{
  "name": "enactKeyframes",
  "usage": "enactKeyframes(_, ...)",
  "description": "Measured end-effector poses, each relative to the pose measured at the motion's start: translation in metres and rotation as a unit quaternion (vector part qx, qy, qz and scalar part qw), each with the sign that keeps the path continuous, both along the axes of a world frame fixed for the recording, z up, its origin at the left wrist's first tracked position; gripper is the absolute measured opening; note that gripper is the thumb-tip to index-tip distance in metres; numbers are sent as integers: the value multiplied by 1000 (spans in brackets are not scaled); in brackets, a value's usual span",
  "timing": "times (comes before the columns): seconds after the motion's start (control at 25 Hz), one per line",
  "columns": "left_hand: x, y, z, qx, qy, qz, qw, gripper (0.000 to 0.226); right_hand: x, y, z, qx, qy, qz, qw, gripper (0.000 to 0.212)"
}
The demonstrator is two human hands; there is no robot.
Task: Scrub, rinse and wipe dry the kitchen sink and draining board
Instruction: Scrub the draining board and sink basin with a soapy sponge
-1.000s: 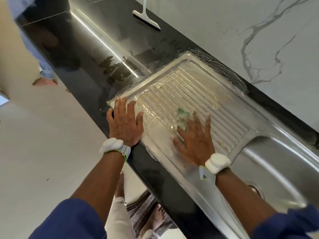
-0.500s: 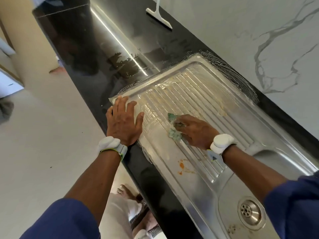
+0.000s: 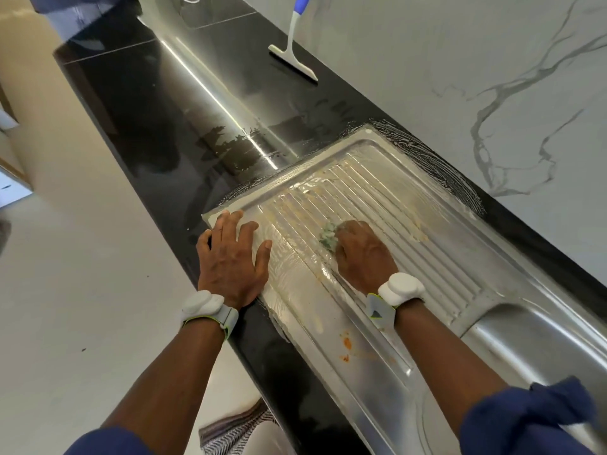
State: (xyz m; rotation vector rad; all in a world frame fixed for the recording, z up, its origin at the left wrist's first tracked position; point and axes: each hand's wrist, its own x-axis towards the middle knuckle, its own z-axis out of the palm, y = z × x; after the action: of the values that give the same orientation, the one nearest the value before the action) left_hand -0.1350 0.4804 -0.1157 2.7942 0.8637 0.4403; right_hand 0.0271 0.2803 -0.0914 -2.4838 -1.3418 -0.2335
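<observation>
The steel draining board (image 3: 437, 244) is ribbed and smeared with soapy, yellowish film. My right hand (image 3: 363, 254) grips a green scrubbing sponge (image 3: 328, 236) and presses it onto the ribs near the board's middle. My left hand (image 3: 231, 257) lies flat with spread fingers on the board's near left corner and the counter edge. An orange stain (image 3: 347, 344) sits on the board's near rim, below my right wrist. The sink bowl (image 3: 538, 343) shows at the right, partly cut off by the frame and my sleeve.
A white squeegee (image 3: 292, 59) with a blue handle rests on the black glossy countertop (image 3: 157, 103) against the marble wall (image 3: 460, 77). Soap suds ring the board's far edge (image 3: 437, 162). Pale floor lies to the left.
My right hand has moved with the sponge across the ribs, back toward the board's middle. My left hand has stayed planted on the corner. The view shifted, hiding the drain.
</observation>
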Motion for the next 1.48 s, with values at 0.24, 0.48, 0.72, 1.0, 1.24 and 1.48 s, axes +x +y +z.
enactKeyframes(0.24,0,0,1,-1,-1,2,1000,51,11,-4,-5,-80,19,20,996,18)
enactKeyframes(0.48,0,-1,0,-3,-12,-4,1000,47,-73,-30,-9,-74,-34,118,990,46)
enactKeyframes(0.72,0,-1,2,-6,-13,1,1000,45,-90,-67,-17,-86,-82,-26,993,34)
enactKeyframes(1.0,-1,-3,-1,-4,-26,8,1000,44,-127,5,2,-80,160,-82,980,30)
enactKeyframes(1.24,0,-2,0,-6,-17,1,1000,44,-197,-91,16,-150,46,-115,981,44)
enactKeyframes(1.48,-1,-1,2,-16,-19,-13,1000,43,-205,-53,3,-165,105,-143,970,57)
